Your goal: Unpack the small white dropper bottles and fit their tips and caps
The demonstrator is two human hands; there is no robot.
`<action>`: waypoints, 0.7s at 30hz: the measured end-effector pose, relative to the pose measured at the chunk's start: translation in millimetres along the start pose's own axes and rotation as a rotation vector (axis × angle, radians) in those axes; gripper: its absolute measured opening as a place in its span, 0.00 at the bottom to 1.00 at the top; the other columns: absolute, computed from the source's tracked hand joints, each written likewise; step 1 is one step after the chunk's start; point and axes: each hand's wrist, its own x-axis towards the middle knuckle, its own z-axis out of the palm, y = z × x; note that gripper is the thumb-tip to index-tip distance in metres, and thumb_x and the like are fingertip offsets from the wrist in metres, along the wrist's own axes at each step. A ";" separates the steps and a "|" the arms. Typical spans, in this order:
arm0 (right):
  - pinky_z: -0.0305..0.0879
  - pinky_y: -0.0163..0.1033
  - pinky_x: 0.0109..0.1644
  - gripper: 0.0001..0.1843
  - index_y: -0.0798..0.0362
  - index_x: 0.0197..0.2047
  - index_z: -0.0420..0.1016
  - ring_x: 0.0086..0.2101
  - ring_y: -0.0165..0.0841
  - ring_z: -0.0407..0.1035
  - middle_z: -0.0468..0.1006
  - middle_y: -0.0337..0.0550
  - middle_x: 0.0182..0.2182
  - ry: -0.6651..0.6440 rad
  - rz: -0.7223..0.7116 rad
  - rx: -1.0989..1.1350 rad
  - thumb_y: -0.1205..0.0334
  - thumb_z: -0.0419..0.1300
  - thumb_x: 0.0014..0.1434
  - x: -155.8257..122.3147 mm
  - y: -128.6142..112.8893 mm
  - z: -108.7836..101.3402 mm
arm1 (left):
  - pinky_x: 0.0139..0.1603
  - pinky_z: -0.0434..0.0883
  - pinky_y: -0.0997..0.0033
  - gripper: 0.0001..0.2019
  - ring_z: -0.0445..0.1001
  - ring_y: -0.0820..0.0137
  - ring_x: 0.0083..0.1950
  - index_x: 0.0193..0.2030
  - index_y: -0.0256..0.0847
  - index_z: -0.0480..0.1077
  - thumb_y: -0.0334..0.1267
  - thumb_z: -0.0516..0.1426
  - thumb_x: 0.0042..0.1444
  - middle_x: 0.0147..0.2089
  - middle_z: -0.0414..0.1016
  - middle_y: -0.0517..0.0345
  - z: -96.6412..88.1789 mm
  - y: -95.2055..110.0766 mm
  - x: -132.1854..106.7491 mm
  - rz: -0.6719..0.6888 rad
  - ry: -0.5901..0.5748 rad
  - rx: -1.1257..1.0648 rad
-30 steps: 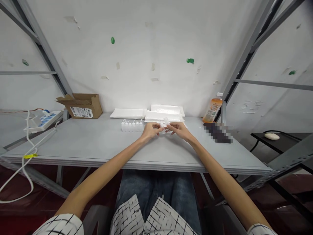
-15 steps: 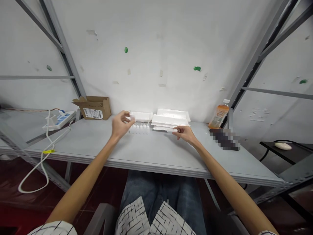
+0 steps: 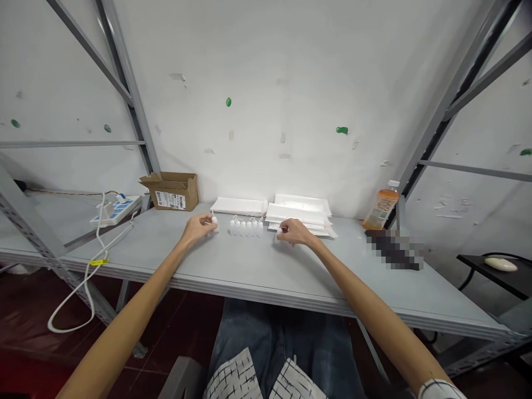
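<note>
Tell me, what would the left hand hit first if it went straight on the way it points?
Probably the row of small white plastic bottles, just past the single white bottle that the left hand pinches, though depth is unclear.

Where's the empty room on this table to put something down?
The front strip of the table, from the hands to the near edge, is bare. So is the patch between the box and the left hand with its bottle. Crowded at the back: trays, bottle row, right hand.
</note>
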 end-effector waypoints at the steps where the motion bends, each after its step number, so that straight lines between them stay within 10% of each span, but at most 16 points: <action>1: 0.56 0.30 0.18 0.13 0.52 0.19 0.58 0.13 0.25 0.64 0.66 0.33 0.18 0.016 -0.004 -0.045 0.66 0.60 0.45 3.4 -2.6 3.6 | 0.23 0.69 0.72 0.12 0.75 0.68 0.26 0.31 0.41 0.74 0.43 0.63 0.39 0.33 0.79 0.56 1.3 -0.7 0.5 0.012 -0.010 -0.004; 12: 0.58 0.31 0.17 0.06 0.51 0.29 0.65 0.22 0.30 0.71 0.78 0.41 0.32 0.094 -0.009 0.296 0.64 0.59 0.46 33.7 13.6 45.1 | 0.23 0.64 0.75 0.17 0.76 0.66 0.30 0.32 0.38 0.74 0.45 0.66 0.35 0.30 0.78 0.55 23.0 -12.6 14.4 0.007 -0.144 -0.091; 21: 0.61 0.33 0.32 0.05 0.52 0.28 0.68 0.26 0.28 0.69 0.79 0.37 0.32 0.182 -0.126 0.155 0.63 0.61 0.48 34.4 16.2 51.7 | 0.38 0.72 0.65 0.23 0.77 0.64 0.34 0.33 0.36 0.77 0.47 0.70 0.29 0.35 0.81 0.52 27.1 -17.3 20.7 0.014 -0.198 -0.163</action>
